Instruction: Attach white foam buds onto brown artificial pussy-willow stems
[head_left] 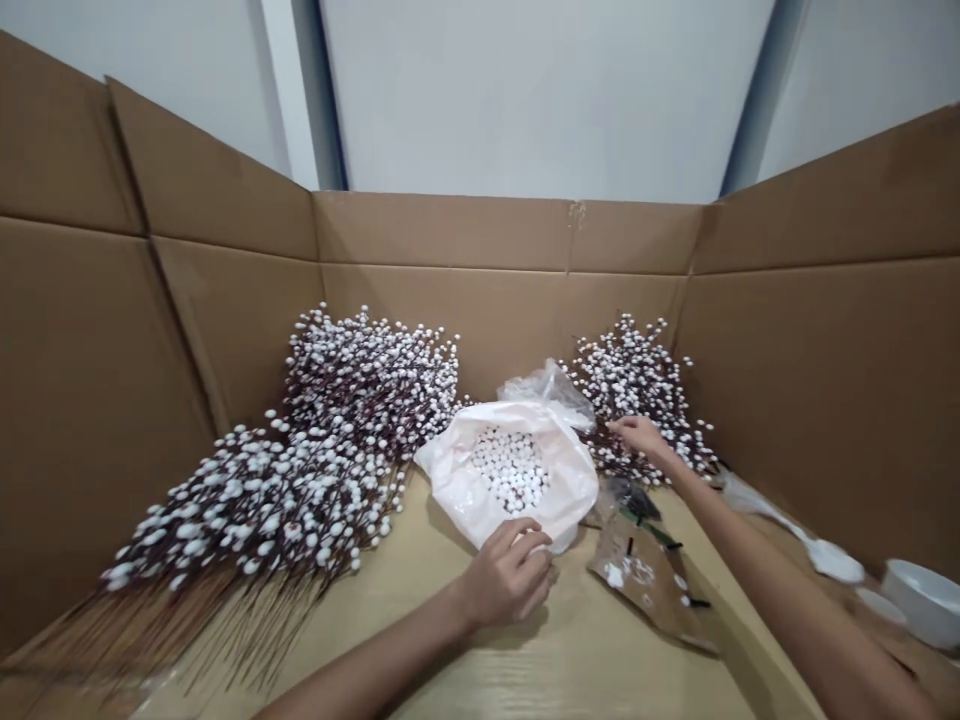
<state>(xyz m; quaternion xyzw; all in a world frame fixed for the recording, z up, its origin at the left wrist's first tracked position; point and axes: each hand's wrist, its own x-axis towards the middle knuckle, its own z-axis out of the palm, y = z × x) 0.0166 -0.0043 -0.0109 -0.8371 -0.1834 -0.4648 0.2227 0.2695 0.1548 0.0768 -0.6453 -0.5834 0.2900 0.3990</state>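
My left hand is just in front of a white plastic bag, its fingers curled near the front rim; whatever it may hold is hidden. Inside the bag lies a heap of small white balls. My right hand stretches out to a bundle of white-berry stems at the back right. Its fingertips are pinched together at the bundle's left edge, and I cannot make out what is between them. A clear plastic bag lies just behind the white bag.
Bigger bundles of white-berry stems cover the left side. A brown cardboard piece with white smears lies under my right forearm. Near the right edge are a white bowl and a white spoon-like thing. Tall cardboard walls enclose the table.
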